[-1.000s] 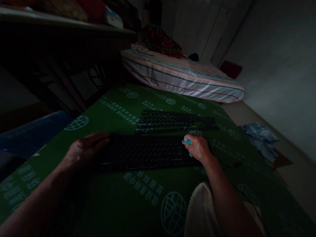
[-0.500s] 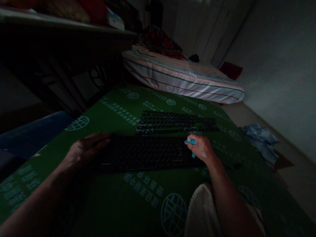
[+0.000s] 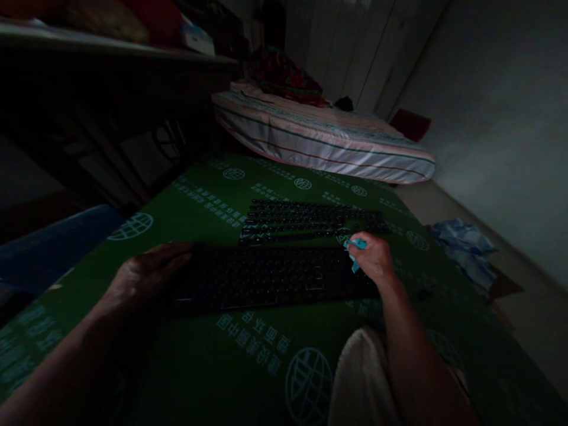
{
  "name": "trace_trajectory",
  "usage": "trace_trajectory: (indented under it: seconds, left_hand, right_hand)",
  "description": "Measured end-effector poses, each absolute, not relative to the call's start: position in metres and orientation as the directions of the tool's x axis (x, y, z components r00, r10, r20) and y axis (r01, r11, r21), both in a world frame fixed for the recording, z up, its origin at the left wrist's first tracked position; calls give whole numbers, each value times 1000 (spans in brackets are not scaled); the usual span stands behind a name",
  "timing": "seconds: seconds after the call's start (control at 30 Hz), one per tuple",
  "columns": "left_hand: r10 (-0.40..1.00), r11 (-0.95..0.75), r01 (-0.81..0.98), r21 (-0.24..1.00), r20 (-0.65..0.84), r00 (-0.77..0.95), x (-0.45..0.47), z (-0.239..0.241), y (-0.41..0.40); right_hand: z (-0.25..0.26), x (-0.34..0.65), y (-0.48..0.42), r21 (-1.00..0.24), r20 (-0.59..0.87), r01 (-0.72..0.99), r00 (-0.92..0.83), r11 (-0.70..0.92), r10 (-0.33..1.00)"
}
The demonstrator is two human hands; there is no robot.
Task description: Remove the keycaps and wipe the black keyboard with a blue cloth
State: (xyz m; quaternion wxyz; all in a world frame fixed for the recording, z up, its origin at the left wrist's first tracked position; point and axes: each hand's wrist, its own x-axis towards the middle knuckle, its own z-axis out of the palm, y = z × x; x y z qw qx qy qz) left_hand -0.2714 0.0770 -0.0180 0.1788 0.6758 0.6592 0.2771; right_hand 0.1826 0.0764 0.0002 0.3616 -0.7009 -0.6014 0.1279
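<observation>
A black keyboard base (image 3: 261, 278) lies in front of me on a green printed board; its keycaps look taken off, though the dim light blurs detail. My left hand (image 3: 153, 266) grips the keyboard's left end, thumb side hidden in shadow. My right hand (image 3: 373, 255) is closed around a small light-blue cloth (image 3: 357, 244), whose lower end hangs out below the fingers. That hand is over the keyboard's far right corner. Just beyond the keyboard, loose black keycaps (image 3: 293, 219) are laid out in several rows, with a gap toward the right.
The green board (image 3: 248, 378) spans the working surface. Beyond it stands a bed (image 3: 319, 136) with a striped sheet. A dark table (image 3: 119, 50) is at the upper left, a blue stool (image 3: 57, 242) below it. Crumpled fabric (image 3: 464, 245) lies at the right.
My right hand has moved right and slightly away from me with the light-blue cloth. My left hand stays on the keyboard's left end. The whole view has shifted slightly.
</observation>
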Motion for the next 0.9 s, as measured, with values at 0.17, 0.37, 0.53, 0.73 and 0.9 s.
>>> trace_trajectory:
  seconds: [0.17,0.37,0.53,0.73,0.9]
  left_hand:
    - [985,-48,802,595,162,-61,-271,-18,79]
    - [985,-50,798,601,163,-61,-271,-18,80]
    - [982,-54,792,608,176,-67,-273,-22,81]
    - [985,-35,808,588,158,-72,-275,-24,81]
    - [988,-36,811,584,141,-57,-268,-14,76]
  right_hand:
    - [1,187,77,-752,260,659,314,-12,913]
    - [-2,177,77,-733,247,680,222,32,943]
    - [1,158,73,-557,190,826,30,82,981]
    - [9,142,67,-267,119,951,-127,154,985]
    - [11,144,67,-159,107,977,-122,139,987]
